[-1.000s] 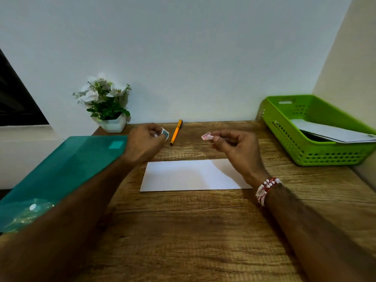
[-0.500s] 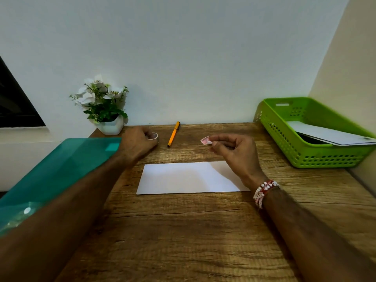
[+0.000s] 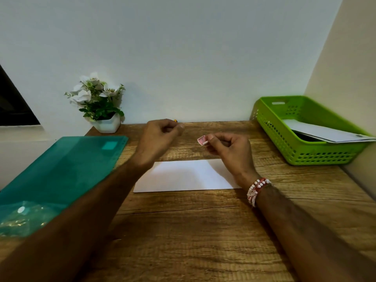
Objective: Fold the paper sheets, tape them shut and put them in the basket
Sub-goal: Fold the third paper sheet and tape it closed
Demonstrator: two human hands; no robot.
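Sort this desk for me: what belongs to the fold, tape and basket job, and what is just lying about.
Job in hand:
white sheet on the table
pink tape piece, pinched in the right hand
green basket, with paper already in it

Lying about:
flower pot
teal folder
orange pen, mostly hidden behind the left hand

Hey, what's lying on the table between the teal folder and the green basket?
In the head view, a white paper sheet lies flat between the teal folder and the green basket; the left hand and right hand are raised beyond it.
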